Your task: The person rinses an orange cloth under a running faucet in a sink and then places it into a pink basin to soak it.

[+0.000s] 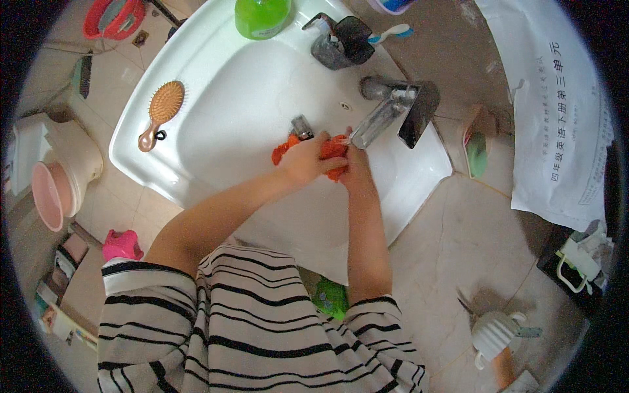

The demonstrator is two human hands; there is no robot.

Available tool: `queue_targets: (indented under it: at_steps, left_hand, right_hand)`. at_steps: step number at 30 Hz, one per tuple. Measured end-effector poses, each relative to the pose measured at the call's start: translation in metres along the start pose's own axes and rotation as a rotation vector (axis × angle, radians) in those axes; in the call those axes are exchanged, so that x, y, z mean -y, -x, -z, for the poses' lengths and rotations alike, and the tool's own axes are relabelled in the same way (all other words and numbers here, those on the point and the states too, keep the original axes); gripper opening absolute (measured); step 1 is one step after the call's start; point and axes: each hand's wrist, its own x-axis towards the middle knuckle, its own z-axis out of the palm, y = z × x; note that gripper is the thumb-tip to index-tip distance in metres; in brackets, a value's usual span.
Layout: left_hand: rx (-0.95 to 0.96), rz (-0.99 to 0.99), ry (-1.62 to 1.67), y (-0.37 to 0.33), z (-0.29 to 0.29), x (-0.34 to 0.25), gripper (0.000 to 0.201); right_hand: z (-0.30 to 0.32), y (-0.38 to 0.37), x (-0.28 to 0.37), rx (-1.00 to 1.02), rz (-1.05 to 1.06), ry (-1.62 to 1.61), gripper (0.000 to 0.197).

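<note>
Over the white sink basin (223, 131), both of my hands are closed on a bunched orange cloth (335, 148). My left hand (306, 161) presses the cloth from the left, and some of it sticks out past that hand. On the other side my right hand (354, 164) grips it just below the spout of the metal faucet (383, 118). Water seems to run from the spout onto the cloth. A small metal drain plug (302, 127) stands up beside my left hand. My fingers hide part of the cloth.
A wooden hairbrush (166, 105) lies on the sink's left rim. A green soap bottle (262, 16) and a dark cup (335, 51) with a toothbrush (392, 33) stand at the back. A printed sheet (557, 118) hangs at right. A pink basin (49, 196) is far left.
</note>
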Motion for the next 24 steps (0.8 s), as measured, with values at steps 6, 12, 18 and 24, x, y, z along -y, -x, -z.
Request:
queue_targets:
  at_steps: [6, 12, 18, 24]
  left_hand:
    - [0.039, 0.047, 0.425, -0.009, 0.015, 0.046, 0.026]
    - [-0.136, 0.038, 0.792, -0.010, 0.015, 0.049, 0.025]
    - [-0.124, -0.202, 0.233, 0.000, 0.001, 0.005, 0.028]
    - [0.068, -0.176, -0.548, -0.029, 0.000, -0.005, 0.027]
  right_hand:
    - [-0.004, 0.018, 0.013, 0.065, 0.057, 0.750, 0.040]
    - [0.016, 0.019, 0.014, 0.042, 0.018, 0.829, 0.034]
    - [0.011, -0.020, -0.032, 0.142, 0.177, -0.149, 0.030]
    - [-0.020, -0.038, -0.063, 0.069, 0.075, -0.368, 0.035]
